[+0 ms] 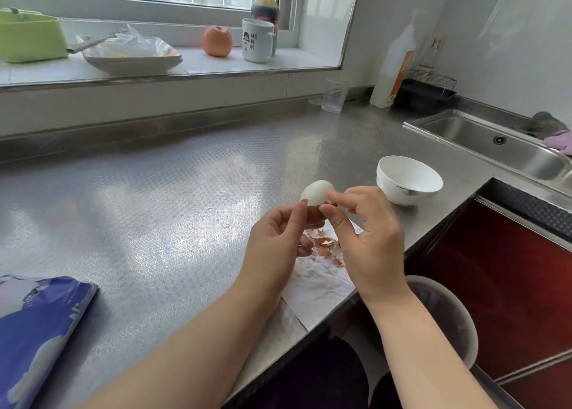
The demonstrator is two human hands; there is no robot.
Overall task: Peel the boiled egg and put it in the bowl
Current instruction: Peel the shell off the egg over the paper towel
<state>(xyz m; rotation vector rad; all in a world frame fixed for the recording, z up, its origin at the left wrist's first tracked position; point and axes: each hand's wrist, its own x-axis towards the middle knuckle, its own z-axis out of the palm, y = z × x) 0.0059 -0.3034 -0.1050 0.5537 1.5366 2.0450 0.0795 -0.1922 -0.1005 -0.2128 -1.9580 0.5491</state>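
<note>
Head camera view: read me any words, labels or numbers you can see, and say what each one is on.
"妹妹的": on the white mug on the windowsill, beside a cartoon figure.
Orange label on the white bottle by the sink: too blurred to read.
Blue packet on the counter: print too blurred to read.
Dark bottle behind the mug: no readable text.

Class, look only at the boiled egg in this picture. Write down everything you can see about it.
The egg is held above the steel counter, between the left hand and the right hand. Its upper part is bare, smooth and white; brown shell still seems to cover the lower part, mostly hidden behind the fingers. Fingertips of both hands pinch it. Brown shell pieces lie on the paper towel below.
</note>
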